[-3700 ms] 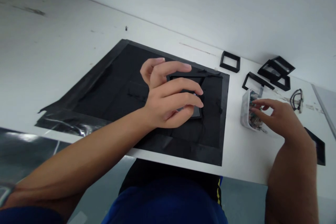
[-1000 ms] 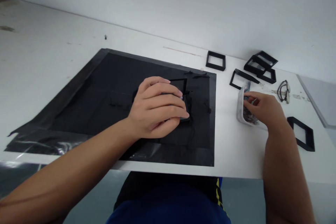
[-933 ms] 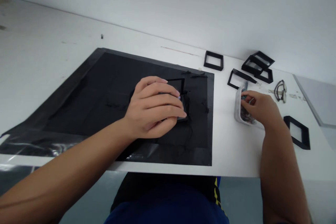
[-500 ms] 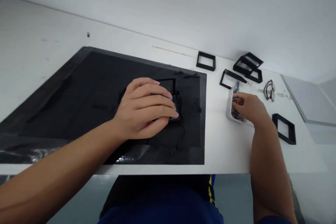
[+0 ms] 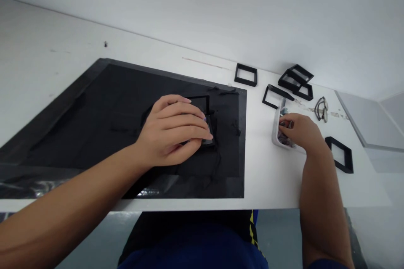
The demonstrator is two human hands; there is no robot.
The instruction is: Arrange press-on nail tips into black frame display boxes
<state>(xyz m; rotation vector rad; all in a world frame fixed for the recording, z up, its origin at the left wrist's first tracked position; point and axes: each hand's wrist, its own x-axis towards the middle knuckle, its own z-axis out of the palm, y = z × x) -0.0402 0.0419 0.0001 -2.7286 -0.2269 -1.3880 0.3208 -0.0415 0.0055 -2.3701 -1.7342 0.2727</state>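
My left hand [image 5: 173, 132] lies palm down across a black display frame [image 5: 207, 105] on the black mat. Its fingers are stretched out side by side over the frame and hide most of it. A small bluish bit shows by the fingertips. Over on the right, my right hand [image 5: 301, 130] reaches into a small white plastic tub [image 5: 275, 134] of small clear and dark pieces. Thumb and index finger are closed together inside it; whatever they pinch cannot be made out.
The black mat [image 5: 94, 122] is taped to a white table [image 5: 265, 180]. Several square black frames [image 5: 246, 75] lie along the wall. Another frame [image 5: 340, 154] sits right of my right forearm, near a pair of glasses [image 5: 322, 109].
The view has shifted slightly. My right hand's fingers have moved a little among the pieces in the tub. My left hand stays on the frame.
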